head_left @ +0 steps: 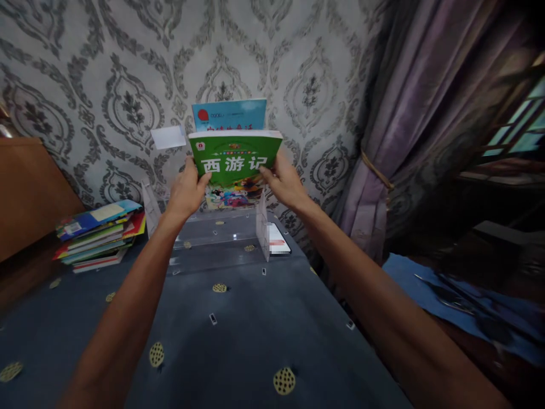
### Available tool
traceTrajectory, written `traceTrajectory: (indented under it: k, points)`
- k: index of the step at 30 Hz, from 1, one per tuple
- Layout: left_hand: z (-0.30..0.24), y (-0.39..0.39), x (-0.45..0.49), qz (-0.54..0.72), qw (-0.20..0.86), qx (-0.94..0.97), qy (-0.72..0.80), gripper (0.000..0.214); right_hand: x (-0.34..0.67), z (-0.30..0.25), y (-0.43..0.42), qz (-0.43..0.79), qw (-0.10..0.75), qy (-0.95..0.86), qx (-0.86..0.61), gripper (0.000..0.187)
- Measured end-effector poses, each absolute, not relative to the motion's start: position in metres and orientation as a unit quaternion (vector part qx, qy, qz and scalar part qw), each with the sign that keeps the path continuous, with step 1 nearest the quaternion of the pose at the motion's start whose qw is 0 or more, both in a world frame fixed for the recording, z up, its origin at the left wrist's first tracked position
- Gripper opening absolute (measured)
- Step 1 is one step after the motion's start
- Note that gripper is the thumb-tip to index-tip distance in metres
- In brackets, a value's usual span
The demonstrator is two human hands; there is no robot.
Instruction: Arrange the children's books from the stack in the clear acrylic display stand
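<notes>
Both my hands hold a green book (236,153) upright, its cover with large white Chinese characters facing me. My left hand (187,190) grips its left edge, thumb on the front. On the right edge, my right hand (284,180) is closed in the same way. Behind it a blue book (232,113) shows only its upper part. The green book is above a clear plastic rack (263,227) on the cloth-covered table; whether its lower edge touches the rack is hard to tell.
A stack of books (102,233) lies left of the rack. A phone (279,238) rests beside the rack's right panel. Patterned wallpaper (310,85) rises behind, with a white card (168,137) near it. A tied purple curtain (370,165) hangs at right.
</notes>
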State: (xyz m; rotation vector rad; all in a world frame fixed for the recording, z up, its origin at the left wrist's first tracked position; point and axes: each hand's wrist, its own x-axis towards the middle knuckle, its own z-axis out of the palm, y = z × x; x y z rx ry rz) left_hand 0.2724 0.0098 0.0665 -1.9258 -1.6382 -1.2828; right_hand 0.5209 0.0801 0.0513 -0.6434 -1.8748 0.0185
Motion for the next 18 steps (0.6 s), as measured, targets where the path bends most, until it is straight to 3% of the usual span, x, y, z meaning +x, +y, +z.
traceTrajectory:
  k: [6,13,18]
  points:
    - [0.07,0.012,0.281,-0.396,0.104,-0.675,-0.613,0.043,0.517,0.055,0.087,0.022,0.489,-0.801,-0.344,0.039]
    - [0.068,0.016,0.282,-0.379,0.094,-0.659,-0.643,0.036,0.509,0.052,0.084,-0.031,0.49,-0.771,-0.405,0.023]
    - [0.067,0.022,0.28,-0.398,0.071,-0.656,-0.637,0.034,0.5,0.056,0.082,-0.028,0.494,-0.743,-0.45,0.027]
